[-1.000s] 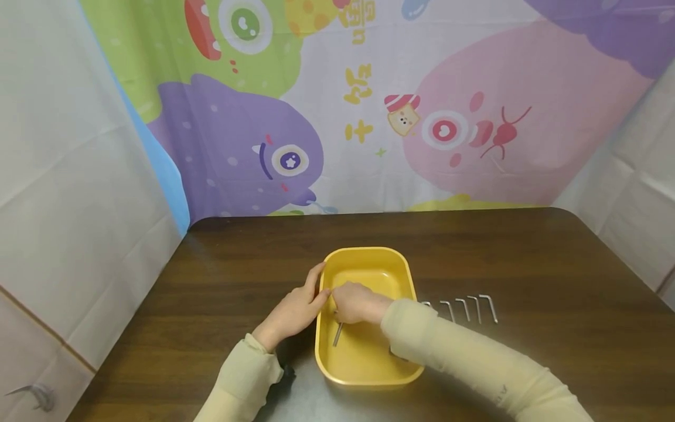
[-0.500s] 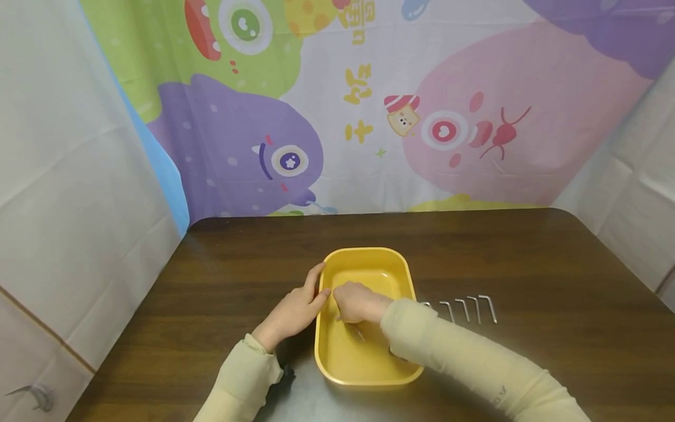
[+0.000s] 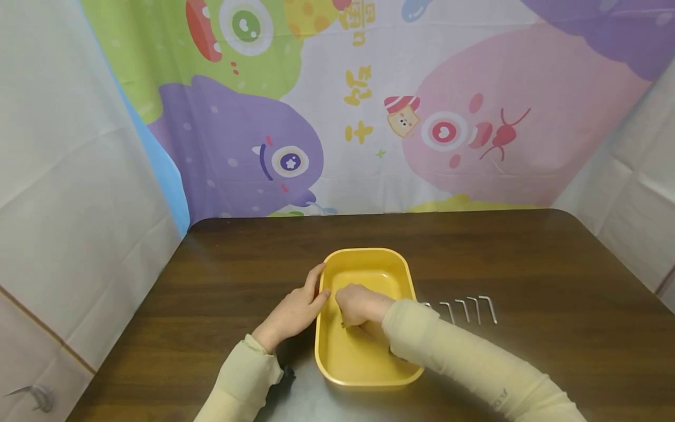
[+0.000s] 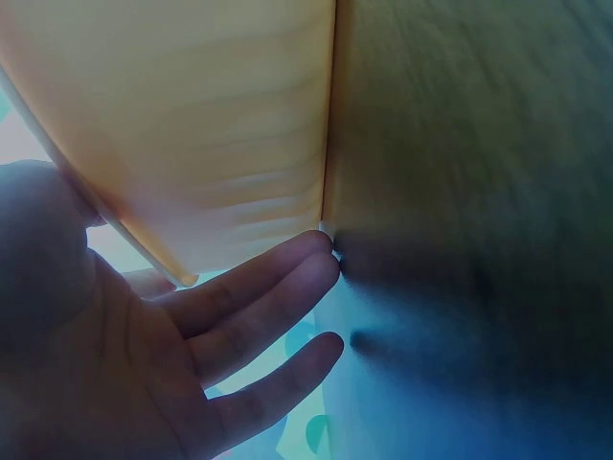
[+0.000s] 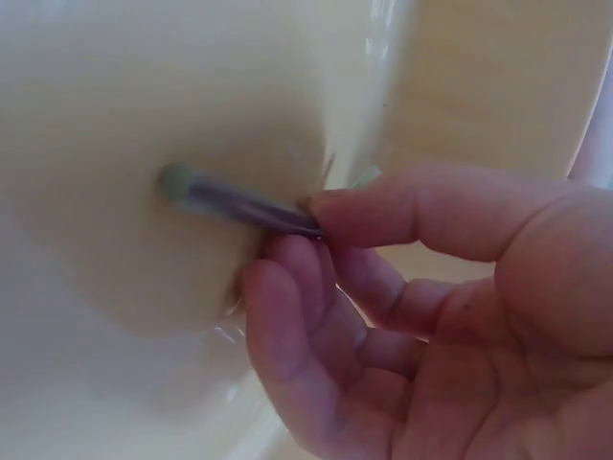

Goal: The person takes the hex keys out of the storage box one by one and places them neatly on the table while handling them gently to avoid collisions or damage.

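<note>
A yellow rectangular bin (image 3: 364, 360) stands on the dark wooden table. My left hand (image 3: 292, 310) rests along its left side, with the thumb over the rim and the other fingers outside. In the left wrist view those fingers (image 4: 278, 287) are nearly straight, their tips down at the tabletop beside the bin wall. Inside the bin, my right hand (image 3: 361, 303) pinches a grey metal hex key (image 5: 239, 203) between thumb and fingertips. One end of it sticks out past the fingers, close over the bin floor; the rest is mostly hidden by the hand.
Several L-shaped hex keys (image 3: 468, 310) lie in a row on the table right of the bin, the leftmost partly behind the rim and sleeve. A small dark object (image 3: 287, 373) sits beside the left cuff. A cartoon-printed curtain (image 3: 358, 105) hangs behind the table.
The hex key in my right hand has swung from pointing toward the bin's near end to a position mostly hidden under the hand. My right hand shifted slightly right; my left stayed put.
</note>
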Demonstrator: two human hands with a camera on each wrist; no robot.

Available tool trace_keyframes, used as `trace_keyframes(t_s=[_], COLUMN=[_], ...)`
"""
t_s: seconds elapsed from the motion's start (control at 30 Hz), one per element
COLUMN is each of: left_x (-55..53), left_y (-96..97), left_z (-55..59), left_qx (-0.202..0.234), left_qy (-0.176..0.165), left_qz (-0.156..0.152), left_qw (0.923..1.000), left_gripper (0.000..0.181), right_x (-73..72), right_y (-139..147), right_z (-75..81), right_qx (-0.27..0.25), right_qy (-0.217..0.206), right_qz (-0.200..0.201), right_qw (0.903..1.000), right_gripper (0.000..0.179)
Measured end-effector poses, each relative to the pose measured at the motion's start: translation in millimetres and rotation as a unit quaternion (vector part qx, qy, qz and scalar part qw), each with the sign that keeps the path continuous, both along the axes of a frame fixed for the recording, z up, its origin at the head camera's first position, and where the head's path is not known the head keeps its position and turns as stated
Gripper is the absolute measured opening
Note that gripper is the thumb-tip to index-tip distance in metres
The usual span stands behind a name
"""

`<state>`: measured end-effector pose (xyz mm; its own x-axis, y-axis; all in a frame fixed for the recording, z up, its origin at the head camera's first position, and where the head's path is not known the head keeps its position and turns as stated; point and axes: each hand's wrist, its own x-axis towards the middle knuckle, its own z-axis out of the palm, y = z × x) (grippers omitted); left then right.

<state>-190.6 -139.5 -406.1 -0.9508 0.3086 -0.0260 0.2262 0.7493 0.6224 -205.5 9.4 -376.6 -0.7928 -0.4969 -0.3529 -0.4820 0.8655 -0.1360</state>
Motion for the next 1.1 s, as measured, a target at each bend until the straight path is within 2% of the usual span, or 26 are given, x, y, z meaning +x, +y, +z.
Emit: trace_keyframes(t_s=[0.17, 0.47, 0.83, 1.1], left_x=[-0.6, 0.1, -1.1, -1.3], left_y=[-0.3, -0.8, -0.8, -0.6], left_z=[-0.9, -0.6, -1.2, -1.2], left_qx=[0.000, 0.006, 0.001, 0.002], left_qy=[-0.001, -0.006, -0.006, -0.005], left_qz=[-0.001, -0.002, 0.000, -0.003], left_qw=[1.0000, 1.0000, 1.0000, 1.0000], left_gripper=[0.059, 0.060, 0.061, 0.061], right_x=[-0.4, 2.3, 9.3, 17.0], right_y=[2, 13, 28, 35], right_z=[2.3, 15.0, 29.3, 41.2], right_qx=[0.004, -0.057, -0.101, -0.135], right_qy=[-0.023, -0.052, -0.011, 0.004], right_qz=[-0.012, -0.003, 0.017, 0.027], right_qw=[0.9997, 0.9970, 0.9946, 0.9904], right_gripper=[0.012, 0.015, 0.024, 0.024])
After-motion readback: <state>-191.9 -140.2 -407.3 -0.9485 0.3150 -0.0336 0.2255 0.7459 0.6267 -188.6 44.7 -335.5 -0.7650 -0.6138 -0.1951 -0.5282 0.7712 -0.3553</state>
